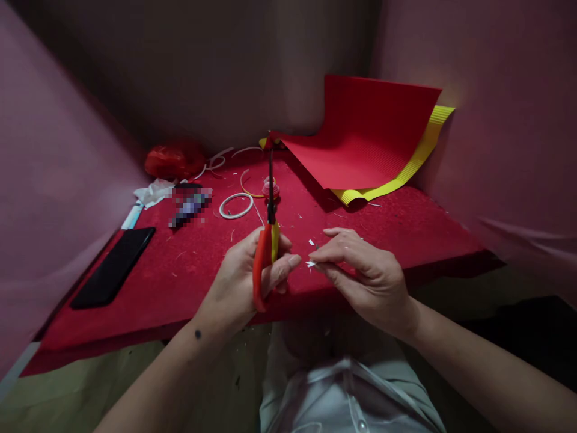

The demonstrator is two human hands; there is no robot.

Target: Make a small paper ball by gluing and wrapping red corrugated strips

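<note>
My left hand [252,270] is closed around the orange and yellow handles of a pair of scissors [267,258]. The dark blades point away from me, toward the back of the table, and look closed. To the right, my right hand [367,273] pinches a tiny white piece [311,263] between thumb and fingertips, just above the table's front part. Another small white scrap [311,242] lies slightly beyond those fingertips. The two hands are apart, with a small gap between the left thumb and the right fingertips.
A red cloth [193,264] covers the table. Red corrugated sheet [374,138] over yellow sheet [428,141] leans at the back right. A white ring [237,205], small red roll [271,189], red plastic bag [175,160], tissue [154,192] and black phone [113,267] lie leftward.
</note>
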